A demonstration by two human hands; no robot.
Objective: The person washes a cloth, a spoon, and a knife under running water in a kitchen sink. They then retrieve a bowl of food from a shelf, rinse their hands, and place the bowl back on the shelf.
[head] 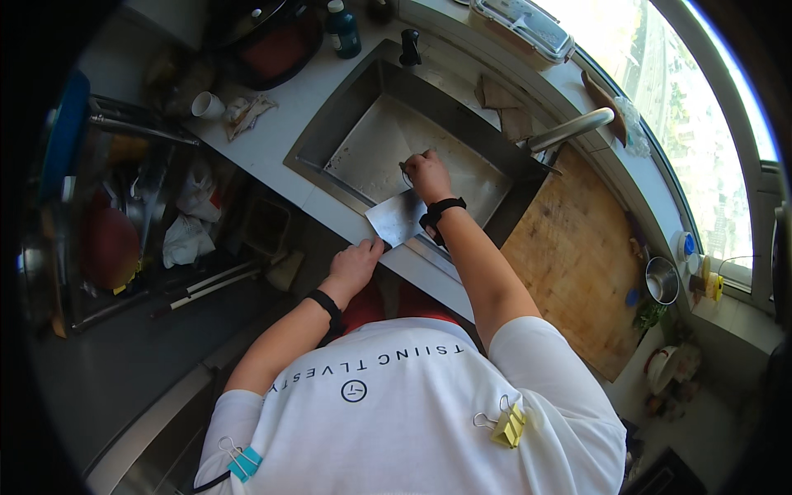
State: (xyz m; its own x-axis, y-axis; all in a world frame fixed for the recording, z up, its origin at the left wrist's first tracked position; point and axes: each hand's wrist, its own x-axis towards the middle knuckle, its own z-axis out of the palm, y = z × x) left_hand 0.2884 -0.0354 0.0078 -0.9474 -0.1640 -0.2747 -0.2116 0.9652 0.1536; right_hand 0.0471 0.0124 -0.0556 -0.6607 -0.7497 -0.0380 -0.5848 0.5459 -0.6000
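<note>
My left hand grips the dark handle of a cleaver at the front edge of the sink. The broad, shiny blade of the cleaver reaches over the rim of the stainless steel sink. Above the basin, my right hand is bent with its fingertips pinched together. A small, dark, thin thing shows at those fingertips; too little of it is visible to name it. My right wrist covers part of the blade's right side. Small dark scraps and wet marks lie on the basin floor.
A wooden cutting board lies right of the sink, with a metal cup beyond it. The faucet arches from the far right corner. Left of the sink are a paper cup and an open drawer below the counter.
</note>
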